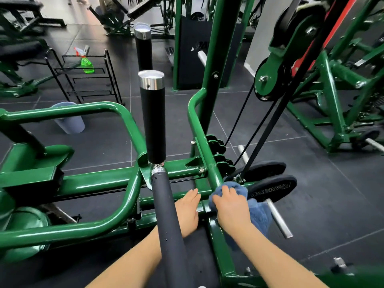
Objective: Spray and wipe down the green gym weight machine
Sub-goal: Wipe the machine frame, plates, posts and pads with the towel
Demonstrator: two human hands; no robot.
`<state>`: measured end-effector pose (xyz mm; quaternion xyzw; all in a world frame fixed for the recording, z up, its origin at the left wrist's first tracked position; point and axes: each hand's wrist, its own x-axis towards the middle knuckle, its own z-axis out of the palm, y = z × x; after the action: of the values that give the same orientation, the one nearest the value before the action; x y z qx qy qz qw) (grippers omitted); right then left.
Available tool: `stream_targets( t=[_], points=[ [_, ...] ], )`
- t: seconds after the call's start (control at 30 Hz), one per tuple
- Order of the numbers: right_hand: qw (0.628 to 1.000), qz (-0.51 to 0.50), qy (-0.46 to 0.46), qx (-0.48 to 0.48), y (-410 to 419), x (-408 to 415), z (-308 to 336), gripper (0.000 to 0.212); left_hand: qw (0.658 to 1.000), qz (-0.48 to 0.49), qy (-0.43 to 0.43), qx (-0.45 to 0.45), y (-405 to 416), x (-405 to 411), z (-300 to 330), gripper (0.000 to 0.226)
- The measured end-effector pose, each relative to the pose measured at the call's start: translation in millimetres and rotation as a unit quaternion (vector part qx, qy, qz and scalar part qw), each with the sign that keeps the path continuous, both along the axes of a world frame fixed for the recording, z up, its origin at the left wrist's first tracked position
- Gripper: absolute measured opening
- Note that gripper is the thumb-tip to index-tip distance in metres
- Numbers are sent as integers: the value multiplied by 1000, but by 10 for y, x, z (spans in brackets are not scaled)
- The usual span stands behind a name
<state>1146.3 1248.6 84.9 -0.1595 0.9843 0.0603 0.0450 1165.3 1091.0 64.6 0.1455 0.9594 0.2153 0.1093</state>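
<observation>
a: down at the green tube [209, 167], right where it meets the low frame, the right hand [229, 206] has the blue cloth [257, 213] bunched under it, fingers curled into the fabric and pressing it onto the metal.

b: and the left hand [188, 208]?

a: just left of the tube, lying flat on the frame beside the black padded bar [166, 204], fingers straight and together, holding nothing. looks like a brace.

b: so which way does the work run?

a: that's the whole story. the tube's long axis climbs away from the cloth, up and slightly left, then bends at the top. the unwiped length lies ahead of the right fingers, so i'd judge the next stroke is a push up along the tube. the right hand is plainly the nearer one.

b: any snags?

a: the weight plates [270, 183] sit just right of the tube, touching or nearly touching the cloth; it could catch there.

b: and the spray?

a: the green spray bottle [86, 61] sits on a black wire rack [87, 80], well beyond the tube to the left, out of either hand's reach.
</observation>
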Motion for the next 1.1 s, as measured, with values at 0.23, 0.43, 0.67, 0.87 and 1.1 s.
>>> stream_targets(
  t=[0.23,0.43,0.67,0.87,1.1],
  points=[
    [1000,-6,30,6,-136,-695,63,25,999,-20,-25,-22,9,-64,-150,61],
    [994,-4,114,-5,-238,-552,-72,36,997,-12,-47,-58,6,-150,-276,67],
    [989,18,31,-146,-540,36,-114,39,993,65,-85,-54,-164,-303,-346,65],
    [937,-134,-115,-300,-714,-105,-340,41,983,161,-77,-54,-379,-291,-511,62],
    [840,-246,-60,-480,-1117,-539,-511,59,983,167,-73,-32,-495,-538,-586,62]
  ],
)
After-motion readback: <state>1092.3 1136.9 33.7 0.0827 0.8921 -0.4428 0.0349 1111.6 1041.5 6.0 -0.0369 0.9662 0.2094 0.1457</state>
